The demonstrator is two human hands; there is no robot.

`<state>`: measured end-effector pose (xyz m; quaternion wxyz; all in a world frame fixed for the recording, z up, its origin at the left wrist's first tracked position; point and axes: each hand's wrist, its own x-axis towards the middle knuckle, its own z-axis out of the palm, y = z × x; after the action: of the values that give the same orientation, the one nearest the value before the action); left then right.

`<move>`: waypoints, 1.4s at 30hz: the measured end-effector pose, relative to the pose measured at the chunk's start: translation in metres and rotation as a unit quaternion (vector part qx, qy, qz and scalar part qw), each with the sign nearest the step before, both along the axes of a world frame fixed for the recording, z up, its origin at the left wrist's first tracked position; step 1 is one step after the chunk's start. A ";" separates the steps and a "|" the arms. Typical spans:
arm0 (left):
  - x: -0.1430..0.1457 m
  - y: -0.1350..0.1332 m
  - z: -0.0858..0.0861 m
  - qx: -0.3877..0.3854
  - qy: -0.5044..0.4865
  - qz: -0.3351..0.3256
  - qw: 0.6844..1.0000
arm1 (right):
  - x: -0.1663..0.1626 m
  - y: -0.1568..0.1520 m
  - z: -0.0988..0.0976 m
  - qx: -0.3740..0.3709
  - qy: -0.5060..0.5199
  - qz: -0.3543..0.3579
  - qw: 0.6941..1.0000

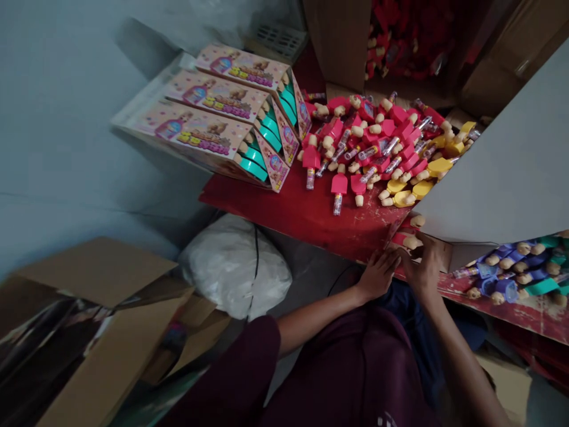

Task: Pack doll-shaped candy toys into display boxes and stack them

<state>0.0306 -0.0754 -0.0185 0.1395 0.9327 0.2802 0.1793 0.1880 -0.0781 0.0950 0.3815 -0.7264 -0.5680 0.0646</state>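
At the red table's front edge stands a display box with its large plain grey panel raised. Pink toys with beige figure heads show inside its low front opening. My left hand has its fingers pressed together on the box's near left corner. My right hand reaches into the opening, thumb and forefinger closed around a pink toy; its other fingers are partly hidden. Just beyond lie yellow toys and a heap of pink toys with clear tubes of candy.
Three filled printed display boxes with turquoise toys stand at the table's left end. Purple and green toys lie at the right. A carton of red toys stands behind. Below left are a white bag and an open carton.
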 end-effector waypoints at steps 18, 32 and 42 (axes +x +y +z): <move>-0.079 0.196 0.036 -0.213 -0.196 0.440 0.850 | -0.042 -0.055 -0.016 0.034 0.073 -0.118 0.990; -0.060 0.031 0.134 -0.501 -0.354 0.134 0.778 | -0.054 -0.045 0.059 0.027 0.415 -0.006 0.909; -0.015 0.038 0.067 -0.302 -0.249 0.199 0.898 | 0.002 -0.098 0.015 0.015 0.265 -0.077 0.961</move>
<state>0.0158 -0.0377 0.0487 0.4410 0.6955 0.4570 0.3361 0.1899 -0.1759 0.1103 0.5332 -0.7191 -0.3896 0.2163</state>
